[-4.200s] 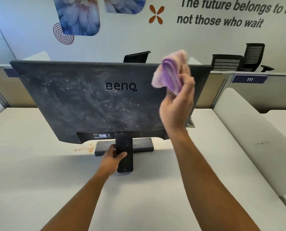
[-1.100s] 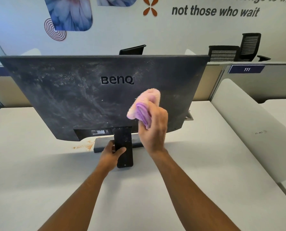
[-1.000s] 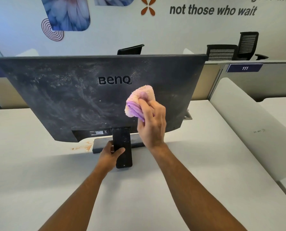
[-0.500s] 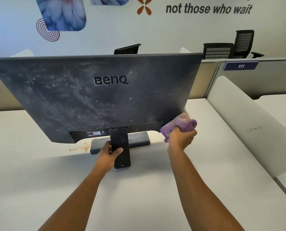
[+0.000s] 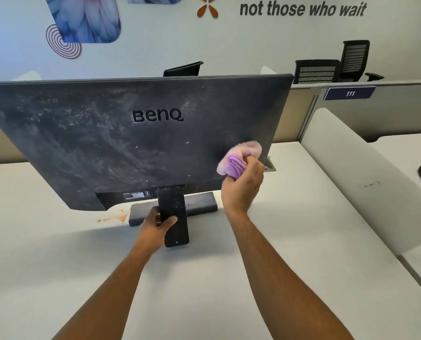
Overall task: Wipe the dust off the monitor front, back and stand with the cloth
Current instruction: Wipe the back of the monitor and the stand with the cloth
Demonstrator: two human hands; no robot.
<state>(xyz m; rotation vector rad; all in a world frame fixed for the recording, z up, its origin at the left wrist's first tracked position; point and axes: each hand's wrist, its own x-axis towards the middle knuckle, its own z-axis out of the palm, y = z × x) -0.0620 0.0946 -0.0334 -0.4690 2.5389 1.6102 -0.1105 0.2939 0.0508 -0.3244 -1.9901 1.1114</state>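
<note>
— What have I got in front of me?

— I'm looking at the back of the wide dark grey plastic monitor, with its raised brand lettering, standing on the white desk. Its rear panel is streaked with pale dust, heaviest across the left and middle.

— And my hands?

— My left hand is wrapped around the black upright stand, thumb across its rear face, fingers round the far side. My right hand is bunched around the crumpled pink and purple fluffy cloth and presses it against the lower right part of the panel, close to the right edge. The two hands are well apart.

— Where's the foot?

— The flat dark grey rectangular base lies on the desk under the screen, behind the stand. Just left of it I see an orange-brown stain on the desk top.

— Beyond that?

— Black mesh office chairs behind a partition bearing a blue number plate.
</note>
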